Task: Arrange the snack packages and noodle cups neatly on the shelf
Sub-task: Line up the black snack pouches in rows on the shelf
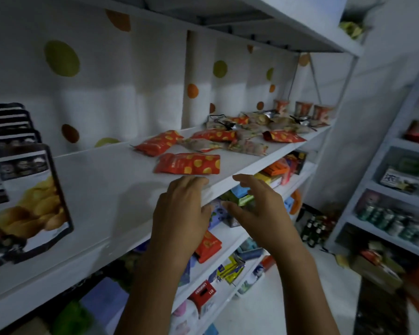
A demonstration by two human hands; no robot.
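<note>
Right, my left hand (179,213) and right hand (259,209) hover loose and empty at the shelf (94,187) edge. Red snack packets (188,163) lie scattered, noodle cups (303,109) stand far right. Hardly started, I'd judge.

Reaching forward and upward with the left hand (179,211), palm down, fingers straight and together; holding the right hand (259,204) just beside it, fingers spread and loosely curved, gripping nothing.
</note>
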